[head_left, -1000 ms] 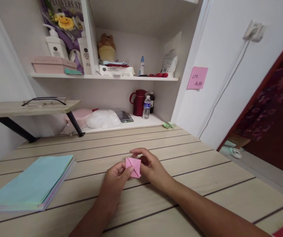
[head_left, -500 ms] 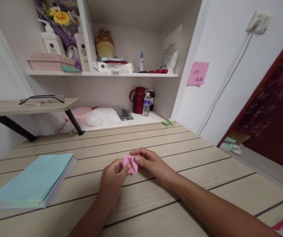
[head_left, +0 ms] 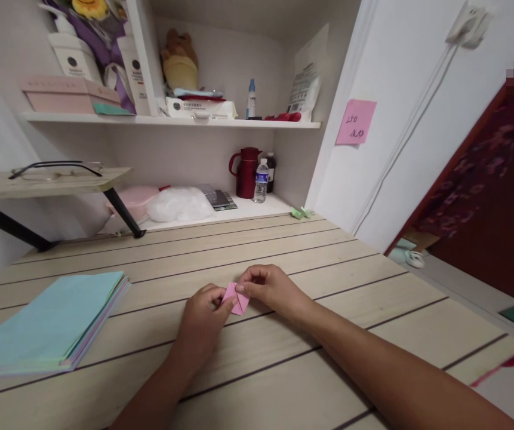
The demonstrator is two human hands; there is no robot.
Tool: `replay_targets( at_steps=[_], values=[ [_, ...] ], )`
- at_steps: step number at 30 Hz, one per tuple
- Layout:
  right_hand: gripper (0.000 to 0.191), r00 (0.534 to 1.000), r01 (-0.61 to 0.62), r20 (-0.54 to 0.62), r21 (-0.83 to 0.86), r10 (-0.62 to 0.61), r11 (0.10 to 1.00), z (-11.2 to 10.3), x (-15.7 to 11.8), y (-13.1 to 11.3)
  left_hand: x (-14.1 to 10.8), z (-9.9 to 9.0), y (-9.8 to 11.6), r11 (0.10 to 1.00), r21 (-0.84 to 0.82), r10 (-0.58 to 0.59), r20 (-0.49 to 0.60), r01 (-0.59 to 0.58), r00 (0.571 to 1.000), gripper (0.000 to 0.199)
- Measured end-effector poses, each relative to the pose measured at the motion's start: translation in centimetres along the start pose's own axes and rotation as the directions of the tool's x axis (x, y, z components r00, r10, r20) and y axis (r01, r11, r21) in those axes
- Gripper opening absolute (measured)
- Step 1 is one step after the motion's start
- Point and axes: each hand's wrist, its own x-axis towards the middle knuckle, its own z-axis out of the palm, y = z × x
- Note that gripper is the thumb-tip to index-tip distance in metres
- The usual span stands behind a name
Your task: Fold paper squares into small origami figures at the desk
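A small folded piece of pink paper (head_left: 239, 303) is held between my two hands, just above the wooden table. My left hand (head_left: 207, 310) pinches its left side, thumb on top and fingers curled behind. At its upper right corner, my right hand (head_left: 270, 289) grips the paper between thumb and bent fingers. A crease or flap edge runs slantwise across the paper's face. My fingertips hide part of its upper edge and its underside.
A stack of coloured paper (head_left: 55, 316), light blue on top, lies at the left. Small green folded paper pieces (head_left: 300, 212) sit at the table's far edge. Behind stand a red jug (head_left: 246, 173), a water bottle (head_left: 261, 181) and a raised shelf with glasses (head_left: 55, 170).
My right fingers have closed in on the pink paper's upper corner, and its flap now lies flatter. The camera view has shifted slightly, moving the surroundings up and left.
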Motion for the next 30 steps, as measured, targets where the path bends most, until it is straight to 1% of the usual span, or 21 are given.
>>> replay_targets(
  at_steps=[2, 3, 6, 8, 11, 13, 16, 17, 18, 20, 23, 26, 28, 30],
  values=[
    [0.016, 0.998, 0.055, -0.019, -0.161, -0.059, 0.985, -0.3, 0.1, 0.2, 0.1, 0.1, -0.2, 0.996, 0.089, 0.018, 0.033, -0.021, 0.999, 0.021],
    [0.016, 0.996, 0.080, -0.022, -0.255, -0.089, 0.964, -0.4, 0.1, 0.3, 0.1, 0.2, -0.3, 0.989, 0.144, 0.014, 0.039, -0.019, 0.999, 0.020],
    [0.018, 0.994, 0.085, -0.019, -0.488, -0.108, 0.868, -0.5, 0.2, 0.7, 0.1, 0.4, -0.1, 0.959, 0.281, -0.054, 0.021, 0.046, 0.998, 0.019],
    [0.020, 0.995, 0.053, -0.036, -0.578, -0.090, 0.814, -0.4, 0.3, 1.0, 0.0, 0.5, 0.0, 0.943, 0.327, -0.069, -0.002, 0.066, 0.998, 0.019],
    [0.016, 0.994, 0.037, -0.057, -0.655, -0.098, 0.755, -0.2, 0.5, 1.4, 0.0, 0.8, -0.2, 0.914, 0.403, -0.027, -0.030, 0.037, 0.999, 0.011],
    [0.013, 0.992, 0.052, -0.052, -0.682, -0.119, 0.730, -0.2, 0.5, 1.5, 0.0, 1.0, -0.3, 0.890, 0.455, -0.004, -0.043, 0.023, 0.999, 0.008],
    [0.019, 0.988, 0.079, -0.045, -0.690, -0.151, 0.719, -0.2, 0.7, 1.7, 0.1, 0.9, -0.6, 0.885, 0.466, 0.010, -0.073, 0.026, 0.997, 0.018],
    [0.020, 0.986, 0.095, -0.034, -0.686, -0.162, 0.722, -0.3, 0.7, 1.8, 0.2, 0.8, -0.6, 0.891, 0.455, 0.026, -0.070, 0.009, 0.997, 0.021],
    [0.018, 0.985, 0.119, -0.013, -0.678, -0.173, 0.725, -0.3, 0.8, 1.8, 0.2, 0.6, -0.7, 0.896, 0.444, 0.055, -0.052, -0.027, 0.997, 0.021],
    [0.011, 0.979, 0.184, 0.055, -0.652, -0.196, 0.735, -0.2, 0.9, 1.9, 0.4, 0.1, -1.0, 0.894, 0.426, 0.135, 0.033, -0.136, 0.990, 0.020],
    [0.007, 0.967, 0.249, 0.123, -0.617, -0.221, 0.746, -0.2, 0.8, 2.0, 0.7, -0.5, -1.5, 0.877, 0.396, 0.225, 0.161, -0.272, 0.961, 0.020],
    [0.009, 0.950, 0.307, 0.148, -0.595, -0.275, 0.743, -0.1, 0.5, 1.8, 0.6, -0.9, -1.8, 0.863, 0.370, 0.285, 0.207, -0.344, 0.936, 0.023],
    [0.016, 0.924, 0.382, 0.208, -0.562, -0.321, 0.733, -0.2, 0.2, 1.4, 0.5, -1.1, -1.8, 0.852, 0.366, 0.306, 0.232, -0.374, 0.923, 0.026],
    [0.025, 0.895, 0.445, 0.288, -0.515, -0.341, 0.733, -0.4, -0.1, 0.9, 0.3, -1.3, -1.7, 0.846, 0.365, 0.313, 0.250, -0.389, 0.916, 0.027]
  ],
)
